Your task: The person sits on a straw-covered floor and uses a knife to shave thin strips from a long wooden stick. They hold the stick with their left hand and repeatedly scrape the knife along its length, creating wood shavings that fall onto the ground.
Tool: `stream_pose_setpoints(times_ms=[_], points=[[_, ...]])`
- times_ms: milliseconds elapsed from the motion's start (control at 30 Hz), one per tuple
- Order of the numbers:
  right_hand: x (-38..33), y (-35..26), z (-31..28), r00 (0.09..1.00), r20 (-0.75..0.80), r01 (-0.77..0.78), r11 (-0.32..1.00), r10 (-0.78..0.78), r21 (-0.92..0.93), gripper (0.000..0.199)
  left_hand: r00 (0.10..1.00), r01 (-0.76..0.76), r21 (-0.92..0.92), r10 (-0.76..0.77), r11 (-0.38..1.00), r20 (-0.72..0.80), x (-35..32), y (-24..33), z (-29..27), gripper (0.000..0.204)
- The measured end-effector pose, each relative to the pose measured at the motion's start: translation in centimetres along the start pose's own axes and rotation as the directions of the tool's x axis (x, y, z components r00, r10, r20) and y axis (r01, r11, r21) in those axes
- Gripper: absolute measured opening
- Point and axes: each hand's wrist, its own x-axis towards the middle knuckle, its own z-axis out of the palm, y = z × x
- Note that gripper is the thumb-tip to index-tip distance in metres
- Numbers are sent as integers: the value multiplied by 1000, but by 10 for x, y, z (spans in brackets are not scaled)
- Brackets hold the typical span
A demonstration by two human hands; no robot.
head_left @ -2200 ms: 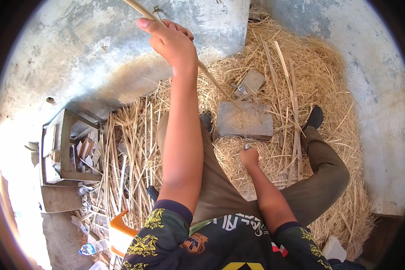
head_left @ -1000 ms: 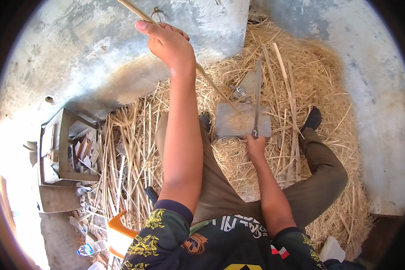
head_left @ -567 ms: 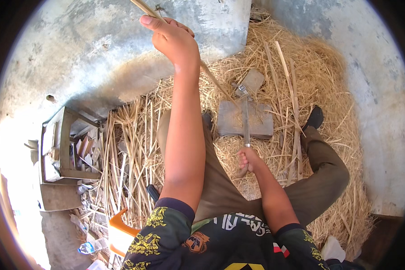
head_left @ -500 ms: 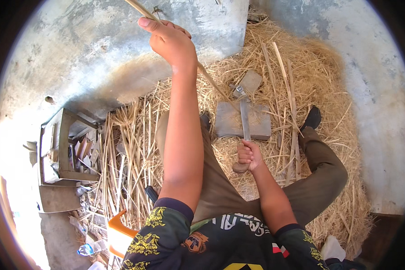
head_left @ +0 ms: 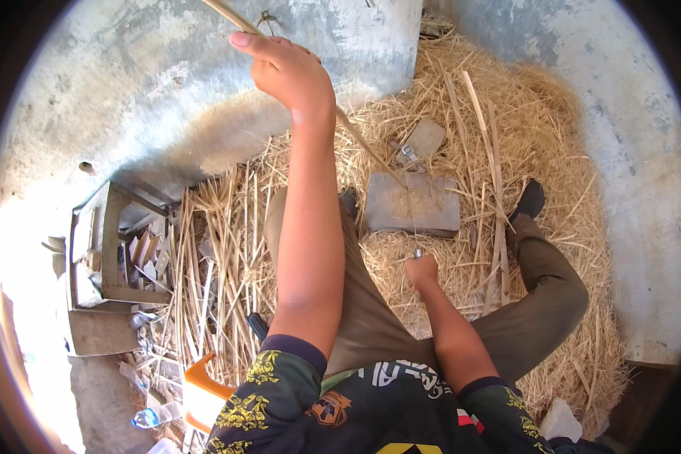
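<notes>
Raised toward the wall at upper left, my left hand (head_left: pixel 293 82) is closed around a long thin bamboo strip (head_left: pixel 365 145). The strip slants down past my wrist, and its lower end lies over a grey block (head_left: pixel 440 219). In front of the block my right hand (head_left: pixel 422 271) grips the handle of a long knife (head_left: pixel 415 227). The blade is turned edge-on, so it shows only as a thin line across the block; most of the handle is hidden by my fingers. A small metal fitting (head_left: pixel 409 153) sits just beyond the block, beside a flat stone slab (head_left: pixel 427 136).
Straw-like shavings (head_left: pixel 545 121) cover the floor around my legs. Long split strips (head_left: pixel 494 166) lie right of the block; more strips (head_left: pixel 212 250) are heaped at left. A wooden stool (head_left: pixel 113 242), an orange object (head_left: pixel 199 382) and a plastic bottle (head_left: pixel 147 418) stand or lie at left.
My right hand has turned the knife, so its broad blade face shows no longer, only its edge. The hand is slightly higher in view. My left hand stays raised with the strip.
</notes>
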Motion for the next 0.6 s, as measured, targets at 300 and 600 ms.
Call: stream_pose_setpoints(times_ms=[300, 600], points=[[-35, -72, -52, 907, 360, -185, 561, -219, 807, 22, 992, 114, -118, -107, 987, 65, 3, 5, -1, 69], [-21, -30, -27, 998, 49, 27, 969, -40, 246, 24, 798, 375, -156, -232, 914, 556, 7, 17, -7, 66]])
